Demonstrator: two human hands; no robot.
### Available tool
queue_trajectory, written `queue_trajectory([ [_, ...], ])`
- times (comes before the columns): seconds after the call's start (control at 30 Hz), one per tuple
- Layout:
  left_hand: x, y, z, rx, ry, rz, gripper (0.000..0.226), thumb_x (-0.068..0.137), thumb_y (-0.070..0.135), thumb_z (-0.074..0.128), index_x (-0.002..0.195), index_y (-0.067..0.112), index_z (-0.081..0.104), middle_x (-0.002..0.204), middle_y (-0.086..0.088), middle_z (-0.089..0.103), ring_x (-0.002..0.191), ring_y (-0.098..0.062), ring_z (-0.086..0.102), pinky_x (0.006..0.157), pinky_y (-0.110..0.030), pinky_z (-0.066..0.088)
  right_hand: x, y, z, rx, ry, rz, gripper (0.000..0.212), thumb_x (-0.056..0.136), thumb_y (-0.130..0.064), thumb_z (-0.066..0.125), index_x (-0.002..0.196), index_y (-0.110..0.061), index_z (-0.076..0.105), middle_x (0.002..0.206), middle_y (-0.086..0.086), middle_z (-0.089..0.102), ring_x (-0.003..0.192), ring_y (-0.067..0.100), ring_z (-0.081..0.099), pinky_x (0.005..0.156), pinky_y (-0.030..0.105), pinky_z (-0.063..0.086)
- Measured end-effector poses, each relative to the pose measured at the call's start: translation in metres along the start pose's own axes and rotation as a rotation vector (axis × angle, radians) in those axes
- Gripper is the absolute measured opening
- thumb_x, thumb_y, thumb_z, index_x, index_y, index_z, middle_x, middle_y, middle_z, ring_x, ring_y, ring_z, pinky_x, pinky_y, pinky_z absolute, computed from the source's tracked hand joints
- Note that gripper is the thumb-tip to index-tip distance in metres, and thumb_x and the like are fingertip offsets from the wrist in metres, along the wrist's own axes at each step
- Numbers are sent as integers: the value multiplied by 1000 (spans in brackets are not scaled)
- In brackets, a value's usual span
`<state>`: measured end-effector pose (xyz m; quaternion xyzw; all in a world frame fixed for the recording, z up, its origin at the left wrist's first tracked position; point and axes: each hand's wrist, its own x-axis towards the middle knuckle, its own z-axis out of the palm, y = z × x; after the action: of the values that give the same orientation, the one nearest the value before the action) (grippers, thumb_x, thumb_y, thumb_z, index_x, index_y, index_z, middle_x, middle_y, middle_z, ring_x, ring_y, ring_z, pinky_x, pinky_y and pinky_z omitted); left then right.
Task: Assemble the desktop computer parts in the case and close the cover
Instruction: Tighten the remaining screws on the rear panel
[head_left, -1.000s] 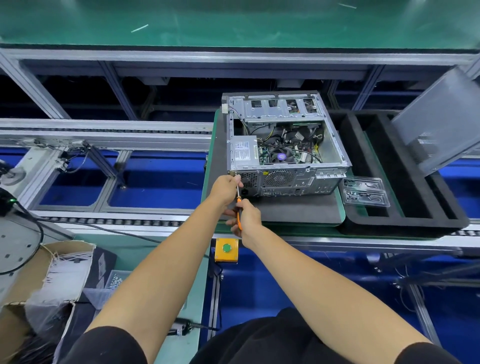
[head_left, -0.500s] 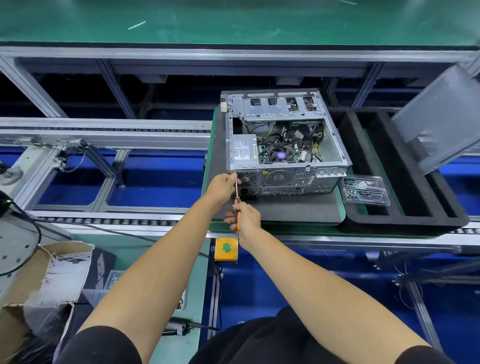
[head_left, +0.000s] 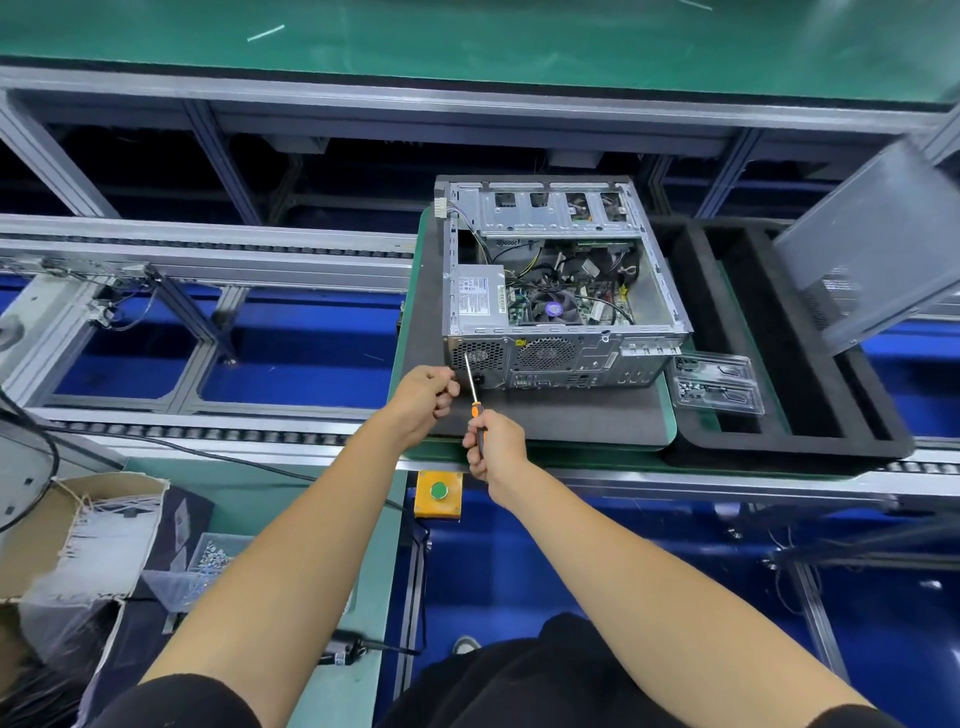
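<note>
Head view:
- Computer case (head_left: 561, 291): lying open-side up on a dark mat (head_left: 571, 415) over a green pallet (head_left: 410, 312), on the conveyor line; power supply (head_left: 480, 297), fan and cabling showing inside.
- Side cover (head_left: 878, 249): standing tilted at the right edge, apart from the case, above a black foam tray (head_left: 779, 426).
- Clear plastic parts tray (head_left: 714, 384): sitting just beside the case's near right corner.
- Screwdriver (head_left: 475, 395): orange-and-black handle, shaft slanting up to the vent grille at the case's rear left corner.
- Right hand (head_left: 493, 447): wrapping its fingers round the screwdriver handle.
- Left hand (head_left: 423, 397): curling its fingers at the case's near left corner, beside the shaft; whether it is pinching anything I cannot tell.
- Yellow button box (head_left: 438, 493): hanging below the rail, green button facing up.
- Cardboard box (head_left: 62, 530): sitting at lower left.
</note>
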<state>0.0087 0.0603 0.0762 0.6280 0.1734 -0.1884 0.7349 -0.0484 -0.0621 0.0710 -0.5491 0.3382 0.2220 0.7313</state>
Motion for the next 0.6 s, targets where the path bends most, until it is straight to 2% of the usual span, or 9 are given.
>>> queue_trajectory([
  [0.13, 4, -11, -5, -99, 75, 58, 17, 110, 20, 40, 101, 9, 50, 75, -2, 56, 53, -6, 34, 50, -19, 28, 0, 2, -13, -108, -22, -19, 12, 90, -7, 50, 79, -11, 50, 53, 2, 51, 36, 13, 33, 37, 19, 23],
  [0.3, 9, -19, -5, -175, 83, 78, 25, 108, 28, 45, 91, 11, 53, 71, 1, 51, 52, -5, 34, 51, -19, 28, 0, -1, -25, -250, -58, -103, 11, 88, -5, 50, 78, -10, 47, 53, 5, 50, 38, 15, 31, 39, 21, 22],
  [0.4, 7, -19, -1, -139, 63, 70, 22, 107, 22, 48, 90, 10, 54, 73, -1, 53, 54, -6, 35, 51, -20, 28, 0, -3, -30, -306, -68, -126, 13, 87, -4, 51, 76, -10, 46, 54, 6, 49, 37, 15, 30, 39, 20, 22],
  [0.53, 9, -16, 0, -62, 27, 75, 21, 105, 1, 46, 88, 12, 53, 81, -5, 58, 55, -6, 36, 51, -18, 28, 1, -10, -37, -325, -82, -135, 16, 85, -2, 51, 73, -11, 46, 53, 7, 47, 36, 15, 27, 38, 19, 21],
  [0.6, 8, -14, -1, -58, 20, 85, 22, 105, 0, 45, 88, 13, 52, 81, -4, 60, 56, -6, 37, 52, -19, 29, 2, -12, -40, -342, -88, -136, 16, 84, -2, 51, 72, -11, 46, 53, 7, 47, 36, 15, 26, 38, 19, 20],
])
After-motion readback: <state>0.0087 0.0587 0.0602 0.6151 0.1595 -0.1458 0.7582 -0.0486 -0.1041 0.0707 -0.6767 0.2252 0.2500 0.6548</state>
